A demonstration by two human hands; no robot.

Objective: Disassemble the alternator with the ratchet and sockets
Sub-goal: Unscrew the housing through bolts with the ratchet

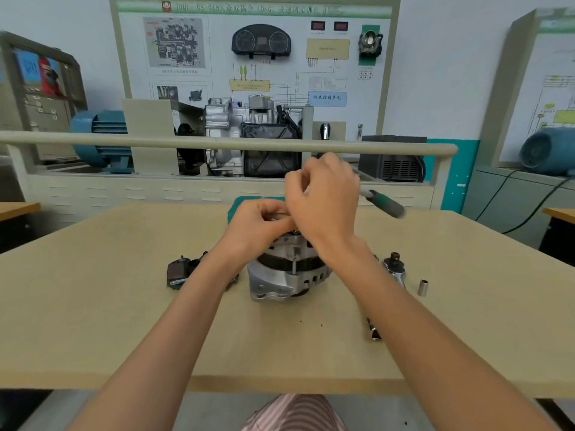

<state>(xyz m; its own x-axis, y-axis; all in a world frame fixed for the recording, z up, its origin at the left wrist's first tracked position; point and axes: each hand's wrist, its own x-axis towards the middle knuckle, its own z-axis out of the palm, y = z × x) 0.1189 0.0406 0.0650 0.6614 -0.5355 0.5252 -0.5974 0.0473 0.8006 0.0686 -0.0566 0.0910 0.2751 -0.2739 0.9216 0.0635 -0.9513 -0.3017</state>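
The alternator [287, 270] is standing mid-table [93, 321]. Above it, the right hand [323, 200] is gripping a green-handled ratchet [385, 205], fingers curled round; the left hand [259, 227] is pinching at its top. Likely loosening a through-bolt; next, steady turning with the socket seated squarely.

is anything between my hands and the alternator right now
Nothing visible. Both the left hand and the right hand are already at the top of the alternator, the right gripping a green-handled tool.
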